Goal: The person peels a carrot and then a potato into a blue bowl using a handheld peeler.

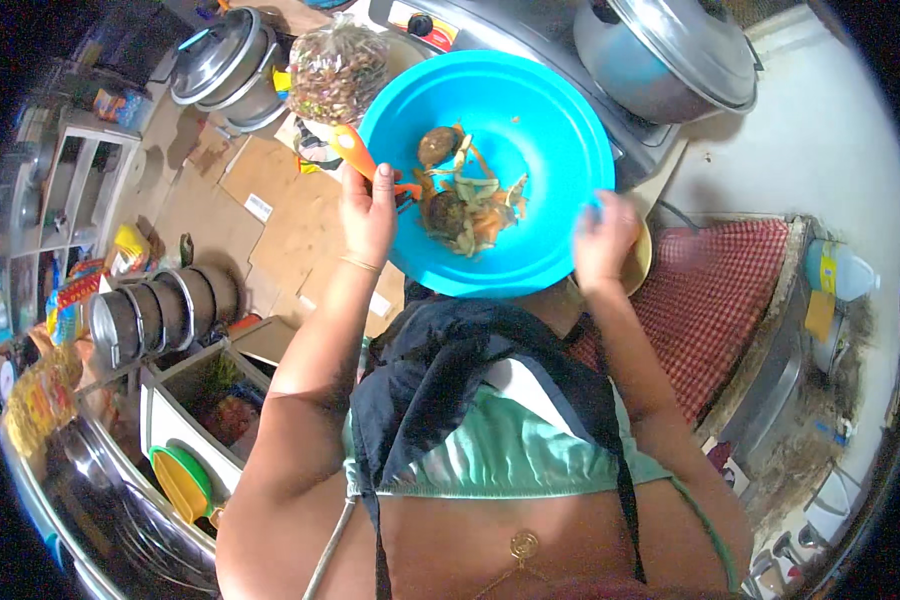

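A wide blue plastic basin (547, 255) is in front of my body. Inside it lie two brown, round root vegetables (439, 145) among pale and orange peelings (487, 210). My left hand (366, 217) is at the basin's left rim, closed around an orange-handled peeler (354, 150). The peeler's orange head points in over the basin. At the right rim is my right hand (607, 240), blurred, with its fingers bent over the edge. Whether it grips the rim or something small is unclear. A yellowish bowl (639, 259) shows partly behind that hand.
Beyond the basin is a gas stove (480, 22) bearing a large lidded metal pot (660, 60). A filled clear plastic bag (337, 71) and another lidded pot (221, 67) stand left. Flattened cardboard (270, 217) covers the floor. Red checked cloth (720, 300) lies right.
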### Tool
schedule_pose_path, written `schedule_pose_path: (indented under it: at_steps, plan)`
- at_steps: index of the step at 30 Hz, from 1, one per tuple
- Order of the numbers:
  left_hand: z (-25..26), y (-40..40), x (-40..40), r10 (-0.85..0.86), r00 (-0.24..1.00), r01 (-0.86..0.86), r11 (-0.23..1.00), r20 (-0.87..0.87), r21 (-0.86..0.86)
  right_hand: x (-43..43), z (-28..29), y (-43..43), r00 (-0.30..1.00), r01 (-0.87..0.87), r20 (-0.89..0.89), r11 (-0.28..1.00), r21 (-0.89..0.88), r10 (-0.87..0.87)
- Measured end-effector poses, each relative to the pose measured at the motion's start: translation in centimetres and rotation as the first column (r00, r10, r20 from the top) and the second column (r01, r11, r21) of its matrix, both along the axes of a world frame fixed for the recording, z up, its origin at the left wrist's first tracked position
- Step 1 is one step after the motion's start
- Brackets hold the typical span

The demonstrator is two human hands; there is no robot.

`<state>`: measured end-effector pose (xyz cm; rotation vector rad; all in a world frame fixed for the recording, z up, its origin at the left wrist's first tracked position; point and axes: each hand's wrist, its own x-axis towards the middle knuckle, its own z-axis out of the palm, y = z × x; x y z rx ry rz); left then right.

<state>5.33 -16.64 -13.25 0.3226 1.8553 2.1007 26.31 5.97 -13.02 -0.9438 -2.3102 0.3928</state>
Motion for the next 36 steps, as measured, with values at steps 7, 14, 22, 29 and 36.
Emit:
schedule_pose_path:
  at_steps: [7, 14, 22, 29, 36]
  plan:
    - [-0.8, -0.9, 0.7, -0.037, 0.999, 0.033, 0.995, -0.038, -0.097, -14.1, -8.3, -8.9, 0.556, -0.556, 0.383, 0.673, -0.488, 0.737]
    - [-1.5, -1.7, 0.9, -0.042, 0.999, 0.043, 0.999, 0.016, -0.025, -11.7, -6.9, -5.8, 0.479, -0.396, 0.688, 0.833, -0.386, 0.546]
    - [-0.1, 1.7, 0.6, -0.093, 0.994, 0.095, 0.995, 0.053, -0.040, -9.1, -4.2, -2.3, 0.965, -0.262, -0.246, -0.243, -0.934, -0.094]
    - [2.3, 6.4, 4.3, -0.275, 0.910, 0.244, 0.960, -0.311, -0.133, -10.0, -0.3, -6.9, 0.844, -0.519, -0.310, -0.524, -0.676, -0.437]
    - [2.8, 8.8, 1.8, -0.212, 0.969, 0.172, 0.948, -0.128, -0.269, -8.0, 0.4, -7.4, 0.905, -0.420, -0.339, -0.417, -0.806, -0.255]
